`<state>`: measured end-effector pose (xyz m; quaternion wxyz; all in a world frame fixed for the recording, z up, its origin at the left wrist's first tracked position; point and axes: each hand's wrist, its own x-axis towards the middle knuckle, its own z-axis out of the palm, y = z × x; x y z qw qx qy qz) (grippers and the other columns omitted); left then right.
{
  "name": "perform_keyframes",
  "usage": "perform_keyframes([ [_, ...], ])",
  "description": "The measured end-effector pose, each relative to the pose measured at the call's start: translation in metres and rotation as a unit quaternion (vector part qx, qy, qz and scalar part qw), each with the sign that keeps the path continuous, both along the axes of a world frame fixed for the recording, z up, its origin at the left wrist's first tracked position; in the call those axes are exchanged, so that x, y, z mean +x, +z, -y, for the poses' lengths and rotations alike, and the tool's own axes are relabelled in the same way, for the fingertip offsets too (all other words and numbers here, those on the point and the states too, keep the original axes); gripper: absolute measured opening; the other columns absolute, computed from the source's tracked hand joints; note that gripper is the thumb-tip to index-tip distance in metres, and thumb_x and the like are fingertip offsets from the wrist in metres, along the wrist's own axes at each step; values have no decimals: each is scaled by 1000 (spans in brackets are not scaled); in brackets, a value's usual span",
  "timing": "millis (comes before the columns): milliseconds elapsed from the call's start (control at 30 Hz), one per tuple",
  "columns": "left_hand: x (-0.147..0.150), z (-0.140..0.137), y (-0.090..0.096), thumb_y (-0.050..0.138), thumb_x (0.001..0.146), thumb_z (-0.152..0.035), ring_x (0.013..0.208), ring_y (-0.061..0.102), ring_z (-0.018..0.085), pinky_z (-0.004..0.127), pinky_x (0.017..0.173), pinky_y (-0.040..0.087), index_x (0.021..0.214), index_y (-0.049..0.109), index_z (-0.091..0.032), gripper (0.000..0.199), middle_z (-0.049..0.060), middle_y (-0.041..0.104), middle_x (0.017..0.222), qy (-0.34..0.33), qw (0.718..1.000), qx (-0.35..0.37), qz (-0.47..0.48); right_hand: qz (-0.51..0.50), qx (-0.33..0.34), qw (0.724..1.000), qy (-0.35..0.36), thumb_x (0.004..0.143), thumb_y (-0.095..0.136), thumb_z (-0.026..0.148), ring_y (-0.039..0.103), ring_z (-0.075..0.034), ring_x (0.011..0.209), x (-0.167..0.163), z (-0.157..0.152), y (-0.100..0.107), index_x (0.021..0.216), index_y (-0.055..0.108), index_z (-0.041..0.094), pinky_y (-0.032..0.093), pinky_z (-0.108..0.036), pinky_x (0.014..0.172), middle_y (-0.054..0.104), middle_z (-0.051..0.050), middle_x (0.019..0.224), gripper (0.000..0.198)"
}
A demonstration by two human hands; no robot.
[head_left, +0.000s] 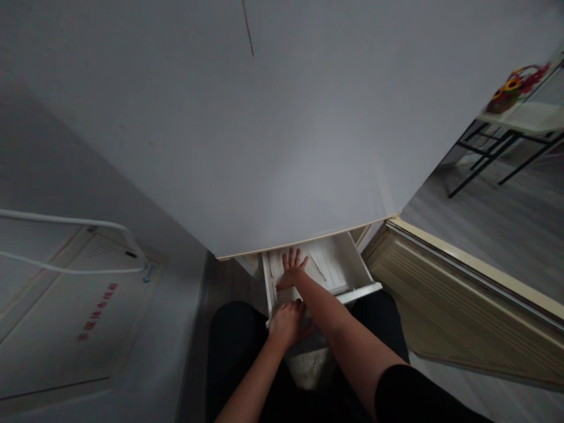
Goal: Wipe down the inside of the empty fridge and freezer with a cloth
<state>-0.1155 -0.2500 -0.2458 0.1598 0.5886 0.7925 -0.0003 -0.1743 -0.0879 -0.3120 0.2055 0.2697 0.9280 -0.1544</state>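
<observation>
- Left hand [286,323] lies at the near rim of the white drawer [352,261], 12 o'clock; its grip I cannot tell.
- Right hand [292,271] spreads inside, grasping nothing.
- Opened door [440,305] stands at 2 o'clock.
- Flower basket [502,101], 1 o'clock.

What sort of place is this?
Probably a home interior: a pulled-out white drawer, a flower basket on a dark-legged table, and a grey wood-look floor.
</observation>
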Motion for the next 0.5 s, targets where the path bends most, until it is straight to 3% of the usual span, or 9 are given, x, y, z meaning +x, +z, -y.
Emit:
perform_keyframes([
  [100,-1,1,-3,62,89,-44,105,67,29,40,90,51,119,62,-19,39,12,69,115,3,1000,13,3,-25,-21,998,61,75,71,61,-26,-43,152,-4,6,0,165,-7,19,-10,-75,115,-26,-13,165,126],
  [267,1,4,-7,57,93,-47,104,67,30,43,90,52,115,63,-18,37,11,70,109,1,999,52,-13,-39,-61,989,127,63,79,73,-24,-39,154,12,-23,8,166,0,22,-13,-67,119,-22,-10,167,139],
  [500,3,5,-5,55,95,-46,103,68,29,43,90,52,116,62,-19,35,10,71,113,4,998,60,-17,-14,-23,999,29,56,83,76,-25,-42,153,55,-79,11,165,0,28,-7,-65,121,-22,-10,168,146],
])
